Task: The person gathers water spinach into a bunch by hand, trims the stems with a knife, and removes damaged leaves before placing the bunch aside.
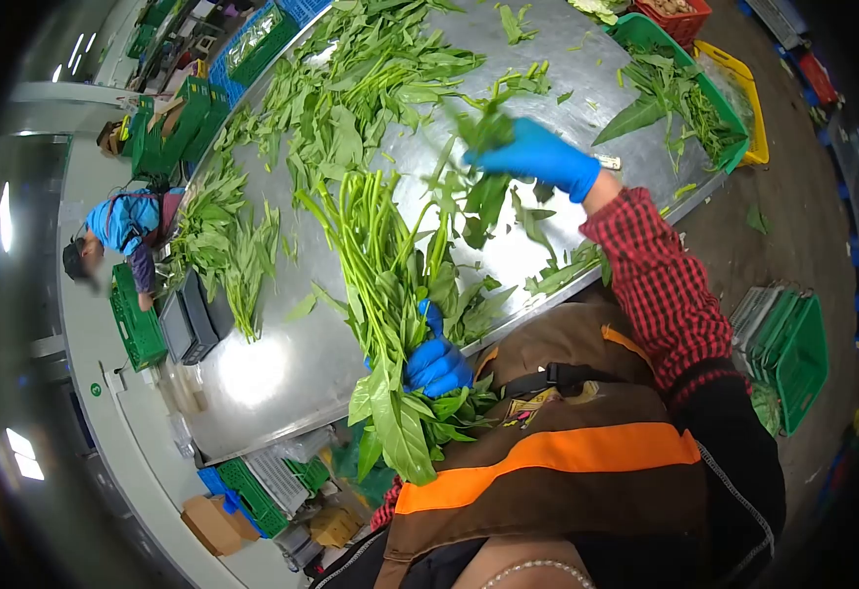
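My left hand (439, 365), in a blue glove, is wrapped round a thick bunch of water spinach (375, 285) close to my apron. The cut stems point away from me, and broad leaves hang below the fist. Over the steel table (253, 393), my gloved right hand (539, 157) is closed on a few loose water spinach leaves (488, 128), which are smeared by motion. More leaves and sprigs lie under and around that hand. A large heap of water spinach (351, 108) spreads across the far side, and another pile (228, 240) sits to the left.
A green crate (733, 147) with greens stands at the table's right end, beside a yellow crate (758, 118) and a red crate (679, 22). Stacked green crates (792, 353) are on the floor at right. A grey scale (187, 319) and a co-worker (125, 221) are at far left.
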Available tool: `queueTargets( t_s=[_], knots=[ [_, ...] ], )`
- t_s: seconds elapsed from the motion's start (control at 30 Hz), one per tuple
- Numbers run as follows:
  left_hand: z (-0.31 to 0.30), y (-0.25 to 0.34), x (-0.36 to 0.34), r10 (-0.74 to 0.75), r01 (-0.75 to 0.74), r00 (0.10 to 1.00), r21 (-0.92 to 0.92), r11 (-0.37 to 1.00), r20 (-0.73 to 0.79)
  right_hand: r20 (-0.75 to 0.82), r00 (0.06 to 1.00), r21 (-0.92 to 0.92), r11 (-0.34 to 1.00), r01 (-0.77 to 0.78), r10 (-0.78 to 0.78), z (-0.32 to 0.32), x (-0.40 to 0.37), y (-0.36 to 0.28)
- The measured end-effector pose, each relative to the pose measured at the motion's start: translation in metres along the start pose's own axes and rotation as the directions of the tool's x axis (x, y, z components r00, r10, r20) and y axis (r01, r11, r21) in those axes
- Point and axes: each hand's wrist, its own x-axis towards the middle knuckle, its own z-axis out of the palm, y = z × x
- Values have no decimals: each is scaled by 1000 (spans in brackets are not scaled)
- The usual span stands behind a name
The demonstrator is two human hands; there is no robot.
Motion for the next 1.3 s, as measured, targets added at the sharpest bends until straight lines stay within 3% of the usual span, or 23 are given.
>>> queueTargets(
  t_s=[0.03,0.13,0.17,0.2,0.27,0.33,0.4,0.47,0.6,0.63,0.67,0.73,0.77,0.8,0.87,0.93,1.03,1.13,1.17,1.2,1.23,1.27,1.3],
  knots=[
    [1,1,1,-6,6,1000,1,1000,-2,88,979,91,981,173,-181,20,9,17],
    [2,3,4,-21,21,1000,1,1000,-9,188,980,-53,996,72,-61,79,7,16],
    [1,4,5,-23,22,1000,-11,1000,-11,143,976,-190,964,188,-162,100,10,26],
    [3,5,5,-27,27,1000,-9,1000,-7,177,957,24,973,229,-229,99,-3,5],
    [2,6,6,-33,33,999,-26,999,7,74,971,-54,971,233,-229,91,13,22],
    [1,5,3,-19,20,1000,-45,999,23,2,998,-62,996,68,-68,54,17,12],
    [-1,7,-1,-39,40,998,-30,999,40,-260,958,-57,992,111,-123,25,29,22],
    [0,0,-1,-32,37,994,-43,998,108,-491,828,-207,960,192,-271,-14,55,55],
    [7,1,1,-69,60,988,64,996,135,-375,903,-378,924,58,-211,-61,43,62],
    [9,2,2,-77,68,990,81,994,122,-373,919,-668,724,-171,-127,-56,32,65],
    [12,3,4,-81,71,989,80,994,122,-401,915,-850,390,-354,-44,-50,20,58],
    [17,3,9,-97,88,992,118,989,76,-358,933,-828,445,-340,47,-48,12,54],
    [18,3,11,-95,87,993,128,988,64,-155,987,-757,638,-144,40,-43,11,67],
    [19,3,12,-94,86,994,128,988,61,46,999,-607,793,41,-16,-40,9,76],
    [19,6,15,-123,118,992,116,986,40,191,982,-285,957,59,-3,7,-27,34],
    [22,10,21,-164,162,986,131,978,4,310,949,69,997,44,-63,69,-40,47],
    [24,11,26,-210,213,977,120,970,-40,268,940,76,977,200,-213,111,-46,52],
    [22,6,22,-197,197,980,60,979,-4,-26,1000,275,961,8,-1,86,-36,72],
    [23,3,23,-210,209,977,32,977,28,-219,974,276,955,109,-47,72,-20,112],
    [23,2,24,-222,222,973,7,975,64,-184,968,101,983,-152,168,39,-15,125],
    [20,1,25,-221,221,973,10,975,71,-294,956,-255,962,-93,14,19,-16,138],
    [16,-1,23,-212,215,970,-17,976,117,-339,926,-578,814,-66,-166,12,-17,147],
    [15,-1,22,-204,214,966,-46,976,161,-339,926,-577,814,-65,-167,14,-17,130]
  ],
)
